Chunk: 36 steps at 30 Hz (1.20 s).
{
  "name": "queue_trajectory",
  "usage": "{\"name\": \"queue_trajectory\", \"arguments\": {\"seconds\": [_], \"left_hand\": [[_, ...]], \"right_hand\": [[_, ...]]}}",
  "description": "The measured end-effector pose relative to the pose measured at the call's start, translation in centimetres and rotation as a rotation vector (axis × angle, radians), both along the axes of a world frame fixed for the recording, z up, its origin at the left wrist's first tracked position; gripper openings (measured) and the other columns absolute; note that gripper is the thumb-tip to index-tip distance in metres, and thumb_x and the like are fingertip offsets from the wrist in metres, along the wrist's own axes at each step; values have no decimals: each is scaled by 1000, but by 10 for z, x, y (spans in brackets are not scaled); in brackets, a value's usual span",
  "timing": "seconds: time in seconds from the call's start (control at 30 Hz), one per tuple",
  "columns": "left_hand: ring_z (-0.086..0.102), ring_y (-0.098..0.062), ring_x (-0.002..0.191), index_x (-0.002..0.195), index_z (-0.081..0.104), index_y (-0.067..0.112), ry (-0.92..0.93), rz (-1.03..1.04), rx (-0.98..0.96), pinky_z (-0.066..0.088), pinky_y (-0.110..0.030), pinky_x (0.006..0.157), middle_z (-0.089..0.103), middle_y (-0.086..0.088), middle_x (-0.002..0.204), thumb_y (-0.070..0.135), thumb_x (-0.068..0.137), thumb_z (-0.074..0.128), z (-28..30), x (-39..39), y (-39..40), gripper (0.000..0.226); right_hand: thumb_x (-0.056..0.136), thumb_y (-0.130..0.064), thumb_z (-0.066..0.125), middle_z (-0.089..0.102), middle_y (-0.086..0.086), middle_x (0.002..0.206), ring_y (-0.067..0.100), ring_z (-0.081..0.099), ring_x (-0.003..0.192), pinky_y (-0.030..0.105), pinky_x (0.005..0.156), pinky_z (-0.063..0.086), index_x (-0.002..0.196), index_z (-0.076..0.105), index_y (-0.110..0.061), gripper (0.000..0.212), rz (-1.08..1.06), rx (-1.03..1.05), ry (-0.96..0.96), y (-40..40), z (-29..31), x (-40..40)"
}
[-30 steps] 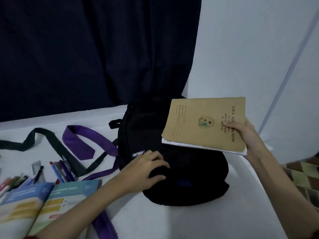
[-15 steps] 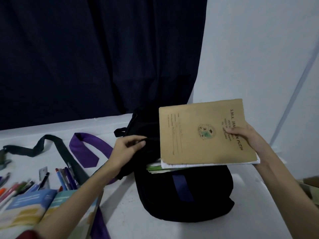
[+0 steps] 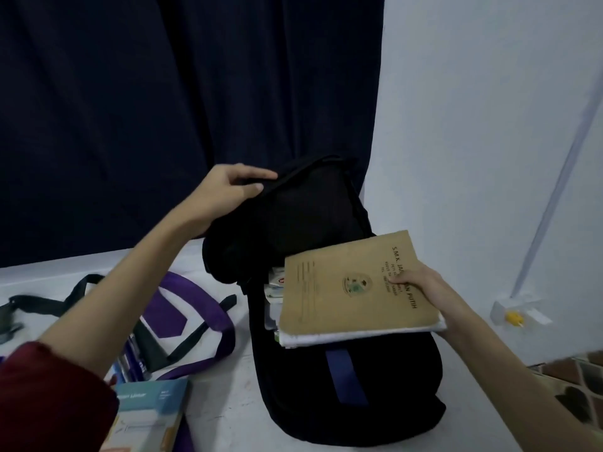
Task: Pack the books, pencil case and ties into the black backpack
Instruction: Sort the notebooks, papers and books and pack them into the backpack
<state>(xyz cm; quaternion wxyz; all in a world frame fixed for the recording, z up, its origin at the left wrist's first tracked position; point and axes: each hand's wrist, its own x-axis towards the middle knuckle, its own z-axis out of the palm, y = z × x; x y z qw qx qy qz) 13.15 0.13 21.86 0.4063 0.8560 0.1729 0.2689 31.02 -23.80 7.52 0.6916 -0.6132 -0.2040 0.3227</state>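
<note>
Black backpack [image 3: 352, 380] lying on white surface [image 3: 228, 402], centre of frame, flap lifted, books showing inside the mouth. Purple tie [image 3: 199, 308] and black tie [image 3: 62, 298] tangled at left. Brown exercise book [image 3: 346, 288] over the opening, right of centre, pinched at its right edge by right hand [image 3: 421, 285]. Blue booklet [image 3: 146, 409] at lower left. Left hand [image 3: 228, 190] gripping flap edge, fingers curled.
</note>
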Motion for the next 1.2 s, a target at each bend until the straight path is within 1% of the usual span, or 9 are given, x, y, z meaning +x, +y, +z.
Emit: {"name": "queue_trajectory", "arguments": {"seconds": [0.13,0.3,0.5,0.63,0.7,0.83,0.97,1.13,1.2], "left_hand": [[54,-12,107,113,66,28,22,-18,267,41,-20,94,57,3,113,7,92,57,30,20,-8,31],[49,-1,80,115,67,26,-33,25,457,37,-4,70,50,18,93,8,91,57,47,49,-20,32],[45,0,70,117,66,23,-50,22,539,36,0,61,48,18,88,7,90,56,51,60,-27,33],[44,-1,71,117,66,25,-35,26,533,36,-4,64,49,17,91,8,90,57,48,55,-19,33],[45,-1,73,117,66,25,-29,24,516,36,-7,67,50,15,94,8,91,57,44,53,-15,33],[46,-1,72,117,66,25,-42,12,495,38,-4,66,50,17,92,8,91,57,41,51,-15,33],[46,0,70,117,66,24,-63,-11,561,36,1,64,50,15,94,5,90,55,46,51,-22,35],[47,0,76,115,68,23,-89,-32,651,36,2,70,51,15,94,1,88,53,59,60,-29,38],[46,0,76,115,68,23,-86,-32,668,35,3,70,49,18,91,0,89,53,61,63,-29,38]], "right_hand": [[83,1,58,70,14,101,30,66,92,41,76,55,109,63,-8,28,-200,120,175,22,-16,-17],[87,12,49,63,12,117,28,61,103,44,93,50,123,54,-14,45,-448,332,402,72,-24,-33],[84,2,64,46,11,139,30,52,120,54,98,44,142,24,-21,75,-190,307,454,128,-18,-39],[80,7,64,55,15,124,26,64,92,32,63,56,135,33,-13,66,-246,114,320,125,-31,-39],[80,12,62,59,16,111,25,67,81,28,59,57,133,33,-17,68,-411,134,298,118,-36,-40],[80,22,52,56,11,93,38,66,93,20,49,54,131,32,-25,72,-543,247,296,115,-33,-53],[80,25,42,49,7,88,33,64,92,21,52,56,133,32,-28,76,-660,297,350,132,-29,-63],[78,26,41,40,6,102,18,53,71,30,66,58,130,31,-30,77,-705,314,378,162,-18,-62],[79,24,44,38,6,112,22,53,79,34,70,58,132,30,-26,74,-663,291,358,171,-16,-51]]}}
